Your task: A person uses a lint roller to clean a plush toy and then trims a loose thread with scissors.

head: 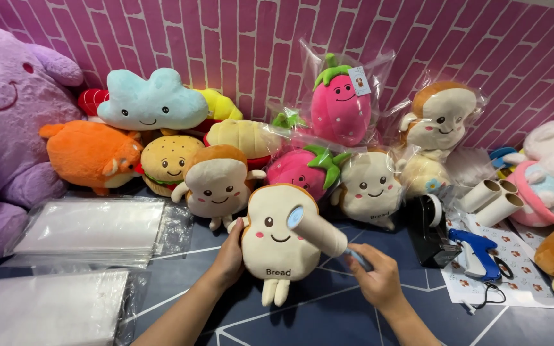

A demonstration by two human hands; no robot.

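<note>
The person's left hand (229, 256) closes around the side of a cream bread-slice plush toy (278, 240), fingers wrapped behind its edge, holding it upright on the dark blue patterned mat (328, 307) in the middle foreground. The right hand (374, 277) grips the blue handle of a lint roller (318, 232), whose pale roll rests against the toy's upper right face (the roll covers one eye). Just behind the toy stands a brown-topped bread plush (216, 182), with a burger plush (168, 160) beside it, an orange plush (91, 154) further left and a light blue cloud plush (152, 102) above. Two strawberry plush toys, one higher (340, 106) and one lower (302, 170), sit in clear bags against the pink brick-pattern wall (245, 38), near two more bagged bread plush toys (370, 186) (440, 118). A large purple plush (4, 115) fills the left edge. Stacks of clear plastic bags (91, 227) lie on the mat to the left of the left hand. To the right of the right hand are a black tape dispenser (428, 234), a blue tagging gun (476, 253) on a printed sheet, and spare lint rolls (498, 198).
</note>
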